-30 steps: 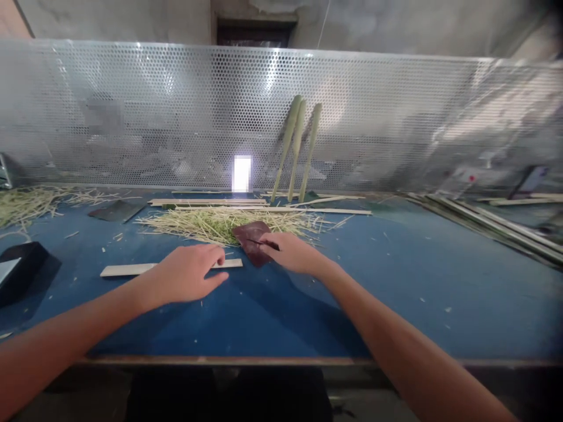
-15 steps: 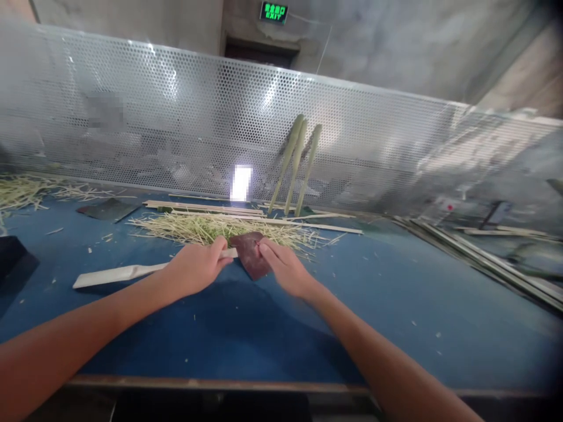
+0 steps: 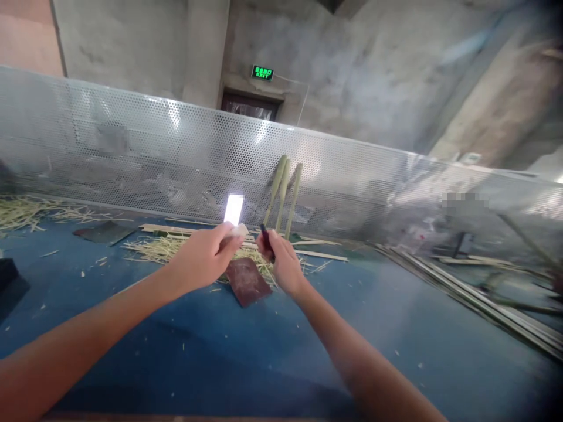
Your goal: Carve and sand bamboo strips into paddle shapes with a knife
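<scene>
My left hand (image 3: 206, 252) is closed around a pale bamboo piece (image 3: 238, 230), whose blunt end pokes out past the thumb. The rest of it is hidden by the hand and forearm. My right hand (image 3: 281, 258) is closed around a slim dark tool (image 3: 265, 235); only its black upper part shows, so its kind is unclear. A small gap separates the two hands. Just below them, a brown sheet of sandpaper (image 3: 247, 282) lies flat on the blue table (image 3: 211, 357), partly over a heap of thin bamboo shavings (image 3: 153, 249).
Behind the table stands a perforated metal screen (image 3: 176, 158), with green bamboo pieces (image 3: 294, 202) leaning on it. Long strips (image 3: 466, 299) lie at the right. A dark sheet (image 3: 105, 231) and more shavings (image 3: 26, 211) are at the left.
My right hand has let go of the sandpaper, which now lies on the table, and has taken hold of a dark tool. My left hand has raised and turned the bamboo piece. The view tilted up.
</scene>
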The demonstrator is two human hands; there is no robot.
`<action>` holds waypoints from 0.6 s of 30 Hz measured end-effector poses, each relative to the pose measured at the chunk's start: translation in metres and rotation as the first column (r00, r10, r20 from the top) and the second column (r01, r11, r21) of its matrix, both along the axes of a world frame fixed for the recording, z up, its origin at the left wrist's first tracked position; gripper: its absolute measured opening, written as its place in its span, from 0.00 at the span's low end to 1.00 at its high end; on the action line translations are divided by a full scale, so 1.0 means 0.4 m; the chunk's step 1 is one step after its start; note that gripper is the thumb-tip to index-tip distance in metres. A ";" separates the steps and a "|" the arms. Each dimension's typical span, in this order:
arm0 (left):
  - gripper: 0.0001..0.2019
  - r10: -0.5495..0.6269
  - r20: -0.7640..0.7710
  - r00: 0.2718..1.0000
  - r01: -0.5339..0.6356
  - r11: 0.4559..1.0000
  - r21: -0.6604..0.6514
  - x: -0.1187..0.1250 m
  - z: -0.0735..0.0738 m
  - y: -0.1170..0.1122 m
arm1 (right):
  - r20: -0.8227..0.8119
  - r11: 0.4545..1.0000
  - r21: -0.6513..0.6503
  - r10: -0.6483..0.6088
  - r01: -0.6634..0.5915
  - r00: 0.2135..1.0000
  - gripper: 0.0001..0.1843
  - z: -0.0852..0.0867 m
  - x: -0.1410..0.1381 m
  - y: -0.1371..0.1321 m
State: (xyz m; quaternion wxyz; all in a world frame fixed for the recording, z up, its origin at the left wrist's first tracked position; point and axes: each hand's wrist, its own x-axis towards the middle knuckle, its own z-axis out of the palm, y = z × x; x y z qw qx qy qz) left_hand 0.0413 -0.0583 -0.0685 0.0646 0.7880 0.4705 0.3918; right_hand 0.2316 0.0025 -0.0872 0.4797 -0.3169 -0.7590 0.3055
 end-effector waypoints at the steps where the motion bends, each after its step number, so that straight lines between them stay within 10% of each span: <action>1: 0.16 -0.018 0.041 0.999 0.019 1.000 -0.015 0.009 0.013 -0.001 | -0.053 1.000 0.000 0.014 -0.014 0.998 0.29 0.002 -0.005 0.000; 8: 0.14 -0.112 0.218 0.970 0.136 0.986 -0.101 0.049 0.019 -0.005 | -0.113 0.964 0.204 -0.152 0.173 0.982 0.13 -0.058 -0.013 -0.021; 18: 0.18 -0.202 0.512 0.835 0.327 0.930 -0.166 0.038 0.096 -0.086 | -0.165 0.948 0.317 0.024 0.030 0.986 0.16 -0.027 0.009 -0.052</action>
